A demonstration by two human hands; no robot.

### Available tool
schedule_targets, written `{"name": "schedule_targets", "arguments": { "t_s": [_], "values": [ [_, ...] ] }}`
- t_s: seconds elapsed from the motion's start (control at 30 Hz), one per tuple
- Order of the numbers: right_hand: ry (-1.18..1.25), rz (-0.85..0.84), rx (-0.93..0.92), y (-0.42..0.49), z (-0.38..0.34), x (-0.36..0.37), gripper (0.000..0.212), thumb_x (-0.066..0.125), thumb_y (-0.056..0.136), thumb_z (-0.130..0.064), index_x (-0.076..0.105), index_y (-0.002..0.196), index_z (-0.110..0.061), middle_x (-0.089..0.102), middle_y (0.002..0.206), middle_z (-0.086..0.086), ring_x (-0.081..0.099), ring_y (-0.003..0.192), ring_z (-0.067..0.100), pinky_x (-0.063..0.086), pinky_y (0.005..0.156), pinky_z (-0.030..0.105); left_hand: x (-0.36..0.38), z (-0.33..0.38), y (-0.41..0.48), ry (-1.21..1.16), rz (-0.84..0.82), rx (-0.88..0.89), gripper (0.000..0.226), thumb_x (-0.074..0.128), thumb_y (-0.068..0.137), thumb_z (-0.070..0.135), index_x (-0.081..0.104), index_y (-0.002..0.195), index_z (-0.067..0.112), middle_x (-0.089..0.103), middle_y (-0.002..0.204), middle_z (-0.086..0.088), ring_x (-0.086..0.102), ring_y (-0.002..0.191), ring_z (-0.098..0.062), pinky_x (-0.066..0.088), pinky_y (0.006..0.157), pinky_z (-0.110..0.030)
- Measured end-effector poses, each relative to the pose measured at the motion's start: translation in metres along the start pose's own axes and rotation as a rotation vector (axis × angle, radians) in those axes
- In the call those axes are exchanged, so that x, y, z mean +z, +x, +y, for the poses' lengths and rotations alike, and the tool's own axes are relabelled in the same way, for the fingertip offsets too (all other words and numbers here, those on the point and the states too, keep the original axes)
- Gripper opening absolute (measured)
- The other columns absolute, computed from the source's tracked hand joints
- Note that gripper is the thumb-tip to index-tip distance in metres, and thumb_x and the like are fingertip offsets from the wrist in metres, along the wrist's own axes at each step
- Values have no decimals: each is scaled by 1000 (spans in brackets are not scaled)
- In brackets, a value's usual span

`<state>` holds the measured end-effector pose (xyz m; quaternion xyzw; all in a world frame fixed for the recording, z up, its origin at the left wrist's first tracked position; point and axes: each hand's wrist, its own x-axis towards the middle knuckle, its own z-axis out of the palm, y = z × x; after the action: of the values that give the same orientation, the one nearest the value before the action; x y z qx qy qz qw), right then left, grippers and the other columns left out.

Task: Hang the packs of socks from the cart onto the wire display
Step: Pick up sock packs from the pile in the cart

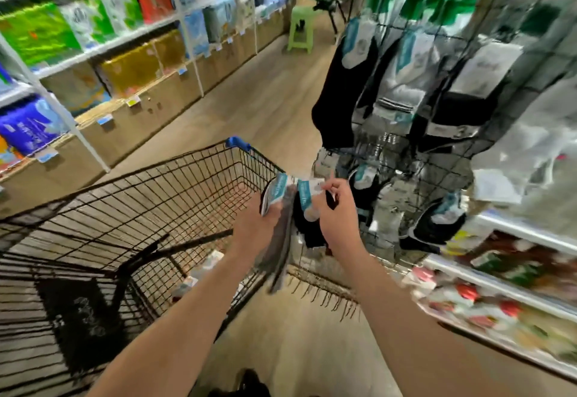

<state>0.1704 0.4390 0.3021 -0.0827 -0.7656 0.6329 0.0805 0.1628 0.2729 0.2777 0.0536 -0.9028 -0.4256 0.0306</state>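
My left hand [257, 225] grips a bundle of grey sock packs [276, 240] with teal-and-white labels, held over the right rim of the black wire cart [175, 190]. My right hand [335, 209] pinches the label of a black sock pack [307, 209] right beside that bundle. The wire display [487, 62] stands to the right, with several black and grey sock packs [402, 84] hanging on it. A few more packs lie low in the cart [203, 268]. The picture is motion-blurred.
Shelves of packaged goods [93, 31] line the left side of the aisle. A green plastic stool [301, 28] stands farther down the aisle. Shelves of small goods [505, 284] run below the display at right. Empty hooks [327, 296] jut out near my right forearm.
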Motion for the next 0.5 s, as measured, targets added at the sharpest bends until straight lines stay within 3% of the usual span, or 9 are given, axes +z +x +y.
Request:
{"name": "schedule_targets", "arguments": {
  "t_s": [0.1,0.17,0.23,0.33,0.43,0.5],
  "values": [
    [-18,70,98,-15,35,-35,27,60,97,-17,50,119,-28,56,114,-13,55,109,7,45,93,28,43,-6,-13,-113,-128,-74,24,53,99,40,56,102,17,63,84,0,58,70,-14,43,53,-12],
    [-6,119,189,-24,64,-53,36,61,97,-17,50,129,-29,56,120,-15,54,115,7,43,99,28,77,-17,-20,-112,-234,-120,41,52,97,49,55,115,13,65,104,-6,62,92,-23,52,82,-32],
    [-21,168,258,-31,90,-66,36,59,98,-16,54,133,-23,57,121,-12,54,116,9,40,97,25,111,-28,-26,-103,-317,-105,47,51,97,50,53,119,9,61,112,-9,57,106,-29,46,95,-43],
    [-79,206,309,-38,138,-79,32,58,99,-15,59,131,-19,59,113,-11,56,109,9,39,90,22,160,-43,-35,-112,-368,-121,41,53,98,46,53,119,11,62,113,-10,59,110,-32,47,96,-42],
    [-50,252,357,-36,197,-87,29,59,98,-13,61,126,-19,59,109,-14,57,108,8,40,89,22,208,-61,-38,-125,-403,-135,50,52,102,39,45,140,8,54,129,-2,50,130,-28,39,103,-36],
    [-39,296,361,-34,237,-92,25,60,96,-11,63,120,-20,61,108,-17,59,111,9,43,93,24,239,-80,-34,-153,-397,-126,40,53,102,35,50,136,14,55,123,4,54,126,-26,42,97,-34]
  ]
}}
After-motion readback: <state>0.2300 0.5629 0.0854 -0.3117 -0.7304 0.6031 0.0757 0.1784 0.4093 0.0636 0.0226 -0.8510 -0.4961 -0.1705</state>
